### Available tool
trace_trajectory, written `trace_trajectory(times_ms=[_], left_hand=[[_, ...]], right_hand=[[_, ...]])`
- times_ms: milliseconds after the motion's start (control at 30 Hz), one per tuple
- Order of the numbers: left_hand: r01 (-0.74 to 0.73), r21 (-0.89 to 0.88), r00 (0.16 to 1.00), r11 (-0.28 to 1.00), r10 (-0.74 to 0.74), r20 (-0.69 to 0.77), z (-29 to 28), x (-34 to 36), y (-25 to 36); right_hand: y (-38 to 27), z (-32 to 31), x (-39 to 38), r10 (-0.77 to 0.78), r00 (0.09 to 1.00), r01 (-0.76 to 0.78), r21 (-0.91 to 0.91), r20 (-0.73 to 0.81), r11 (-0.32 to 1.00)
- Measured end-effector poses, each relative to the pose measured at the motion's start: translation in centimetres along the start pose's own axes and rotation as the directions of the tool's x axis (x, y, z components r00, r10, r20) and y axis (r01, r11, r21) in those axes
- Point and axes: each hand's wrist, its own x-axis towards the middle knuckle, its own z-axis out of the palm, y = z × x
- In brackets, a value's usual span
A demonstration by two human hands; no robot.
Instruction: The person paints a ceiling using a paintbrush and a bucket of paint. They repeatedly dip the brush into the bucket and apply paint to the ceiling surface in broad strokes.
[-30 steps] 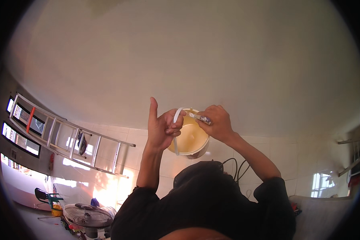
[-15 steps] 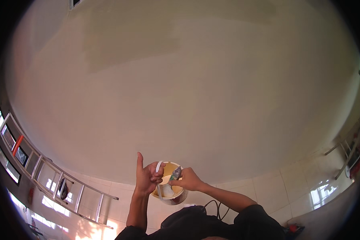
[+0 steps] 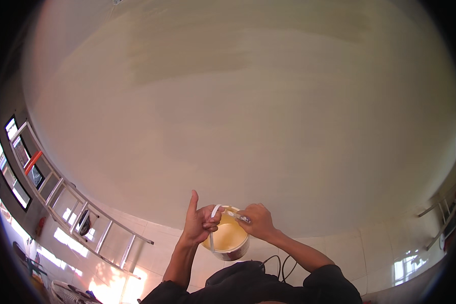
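My left hand [image 3: 201, 223] is closed on the white handle [image 3: 216, 210] of a paint bucket [image 3: 232, 255], its thumb sticking up. The bucket hangs in front of me, tilted so that its pale yellow inside shows. Gripped in my right hand [image 3: 259, 222] is what looks like a paintbrush [image 3: 244, 219], held at the far right part of the bucket's rim. The brush's tip points left over the opening. My right fingers hide much of it.
A broad wall [image 3: 289, 126] rises ahead, with a darker patch [image 3: 187, 55] high on it. At left lies a metal ladder [image 3: 104, 235] seen along the wall. Pale tiles [image 3: 339, 251] cover the floor. A fan-like thing [image 3: 68, 293] stands at the lower left.
My right hand has lifted the brush from inside the bucket to its far rim and turned it. The bucket and both hands have shifted right in the picture as the view turned.
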Motion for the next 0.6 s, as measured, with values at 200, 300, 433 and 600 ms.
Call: trace_trajectory(times_ms=[200,300,433,600], left_hand=[[-0.022,0.038,1.000,0.999,0.022,0.008,0.5,0.0,0.2],[-0.032,0.047,0.999,0.998,0.032,0.003,0.9,0.1,0.3],[-0.029,0.032,1.000,0.999,0.030,-0.006,1.0,0.6,0.2],[-0.053,0.017,0.996,0.998,0.055,-0.074,0.9,0.1,-0.4]], right_hand=[[-2.5,-0.6,-0.5,0.144,0.990,-0.144,0.133,0.011,0.981],[-3.4,-0.5,-1.0,0.285,0.936,-0.347,0.402,0.206,0.847],[-3.1,-0.3,-1.1,0.388,0.826,-0.563,0.564,0.409,0.604],[-1.1,0.0,-0.8,0.384,0.886,-0.463,0.446,0.261,0.766]])
